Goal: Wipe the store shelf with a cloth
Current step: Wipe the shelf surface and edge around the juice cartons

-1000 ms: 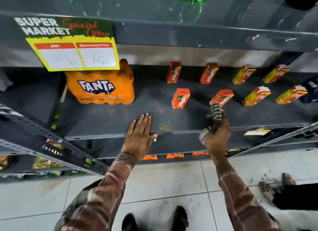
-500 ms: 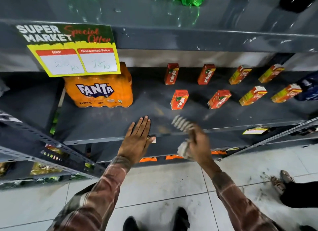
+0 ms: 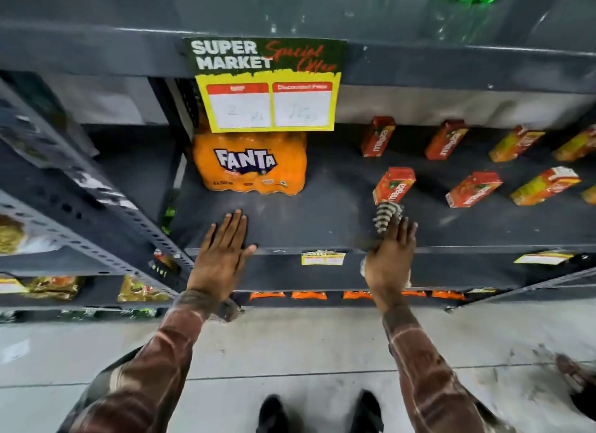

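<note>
Bottom centre: two dark shoes [image 3: 319, 413], toes only, rest cut off by the frame. Lower right, another person's foot [image 3: 577, 377], blurred. Mid-frame, left hand [image 3: 219, 258] lies flat, fingers spread, on the shelf [image 3: 322, 226] front edge, holding nothing. Right hand [image 3: 388, 261] presses the striped cloth [image 3: 385, 216] onto the shelf; most of the cloth is hidden under the palm, w/ one end poking out beyond the fingertips just beside a juice carton [image 3: 393, 185]. Further back, Fanta pack [image 3: 251, 164], top covered by the offer sign [image 3: 267, 84]; handwritten prices unreadable.
</note>
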